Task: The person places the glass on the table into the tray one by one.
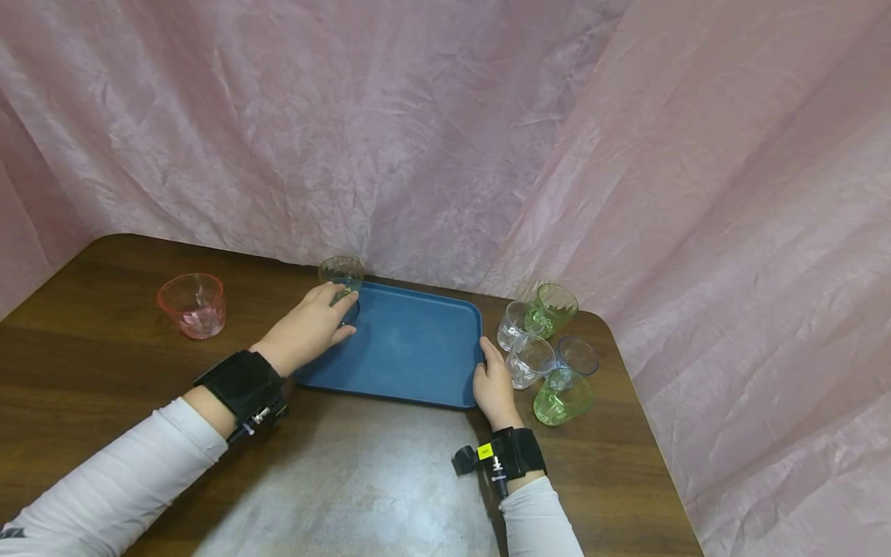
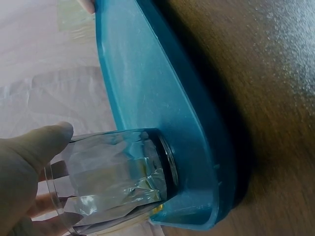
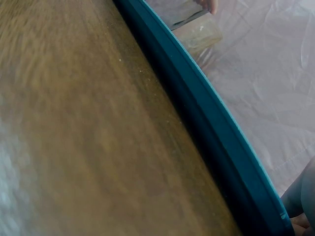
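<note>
A blue tray [image 1: 411, 344] lies over the middle of the table. At its left end my left hand [image 1: 309, 329] grips a clear faceted drinking glass [image 2: 110, 179] near the rim, thumb on one side and fingers on the other. In the left wrist view the glass base meets the tray surface near a corner. A pale olive glass [image 1: 341, 268] stands just behind that hand, partly hidden. My right hand [image 1: 496, 391] holds the right rim of the tray; part of the grip is hidden in the right wrist view.
A pink-rimmed glass [image 1: 195, 305] stands at the far left. Close to the right hand is a cluster of green [image 1: 562, 398], clear [image 1: 530, 362] and bluish [image 1: 578, 356] glasses. Pink curtain [image 1: 390, 139] hangs along the back edge of the wooden table [image 1: 592, 480].
</note>
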Motion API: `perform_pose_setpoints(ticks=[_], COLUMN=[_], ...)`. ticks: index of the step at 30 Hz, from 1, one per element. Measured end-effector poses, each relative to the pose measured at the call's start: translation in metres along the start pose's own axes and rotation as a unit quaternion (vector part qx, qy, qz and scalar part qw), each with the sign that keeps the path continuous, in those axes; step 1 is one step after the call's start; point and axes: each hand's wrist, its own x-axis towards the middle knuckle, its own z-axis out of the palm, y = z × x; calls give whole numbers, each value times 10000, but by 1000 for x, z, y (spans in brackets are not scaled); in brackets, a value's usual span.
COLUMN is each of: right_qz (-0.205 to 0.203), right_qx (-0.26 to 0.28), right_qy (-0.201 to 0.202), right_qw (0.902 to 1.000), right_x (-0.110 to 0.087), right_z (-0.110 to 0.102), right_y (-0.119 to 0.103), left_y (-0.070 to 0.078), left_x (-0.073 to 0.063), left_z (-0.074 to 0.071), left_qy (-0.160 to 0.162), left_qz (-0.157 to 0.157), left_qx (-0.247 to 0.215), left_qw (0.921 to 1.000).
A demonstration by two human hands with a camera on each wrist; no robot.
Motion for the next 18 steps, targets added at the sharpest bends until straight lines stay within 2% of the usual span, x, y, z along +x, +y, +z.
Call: perform_pose_setpoints(ticks=[5,13,18], right_qz=[-79,11,-11], right_qx=[-32,51,42], right_qy=[51,2,-22], right_qw=[10000,10000,10000], right_x=[1,0,0], right_z=[0,-1,-1], right_y=[1,0,0], left_y=[0,0,0], left_x=[0,1,-1], left_z=[1,0,-4], left_qy=[-45,10,-59], left_qz=[-27,23,-70], left_qx=[-6,103,-128], left_qw=[10000,9999,9999])
